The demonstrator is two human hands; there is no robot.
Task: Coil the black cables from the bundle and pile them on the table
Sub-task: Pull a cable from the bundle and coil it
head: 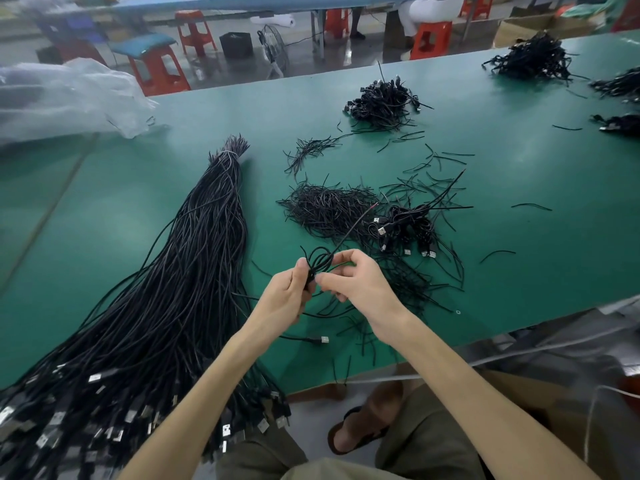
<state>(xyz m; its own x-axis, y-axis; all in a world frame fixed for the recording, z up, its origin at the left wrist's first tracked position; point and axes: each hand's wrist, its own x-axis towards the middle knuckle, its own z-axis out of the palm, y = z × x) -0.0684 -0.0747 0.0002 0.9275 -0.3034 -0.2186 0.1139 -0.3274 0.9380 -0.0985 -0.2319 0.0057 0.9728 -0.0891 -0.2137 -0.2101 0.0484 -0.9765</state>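
1. Olive trousers (263,459) and a brown sandal (360,431) sit lowest in the head view, with both bare forearms reaching up from them over the table edge.
2. One thin black cable (320,259) is looped into a small coil, held above the green-topped table (519,168) between the two hands. Its free end sticks up and away to the right.
3. The left hand (287,292) has its fingers curled around the gathered waist of the coil. The right hand (360,285) pinches the same waist with thumb and forefinger, its other fingers loosely bent. Whether it also holds a tie cannot be told.
4. Such a cable looks light, limp and slightly springy, so the loops would likely fan open if released. The waist where the loops cross seems the best place to hold it.
5. Just left lies the long bundle of straight black cables (194,258), bound at its far end, with metal plugs fanned out near the table edge.
6. To the right, a small pile of coiled cables (405,226) rests beside a heap of short black ties (329,209).
7. Farther off are a larger coiled pile (384,102), a crumpled clear plastic bag (69,95) and red plastic stools (156,67).
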